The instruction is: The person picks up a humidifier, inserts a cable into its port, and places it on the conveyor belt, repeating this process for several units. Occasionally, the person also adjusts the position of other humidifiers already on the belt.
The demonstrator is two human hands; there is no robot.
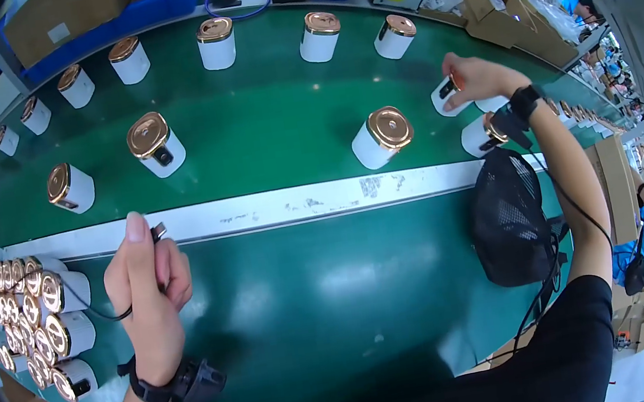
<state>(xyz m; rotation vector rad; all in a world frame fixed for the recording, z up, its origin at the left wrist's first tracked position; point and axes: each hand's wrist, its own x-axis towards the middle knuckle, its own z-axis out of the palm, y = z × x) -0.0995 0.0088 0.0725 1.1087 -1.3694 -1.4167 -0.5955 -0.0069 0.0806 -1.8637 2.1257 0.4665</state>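
Note:
My left hand [148, 277] is closed in a pinch around a black cable with a small metal-tipped plug [159, 231], held over the near work surface. The thin cable [103, 315] trails leftward from my fist. Out to the far right, my right hand [487, 78] reaches over the green belt, its fingers wrapped round a white canister [445, 103] with a dark panel; my fingers cover most of its top. Beside my right wrist stands another white canister [476, 140] with a copper-coloured lid. A third one is partly hidden under the hand.
Several copper-lidded canisters [383, 139] stand spaced along the green belt [260, 119]. A white rail [281, 209] divides it from the near surface. Packed canisters [67, 335] fill the left side. A black mesh bag [508, 219] lies near my right forearm. Cardboard boxes [507, 15] stand far right.

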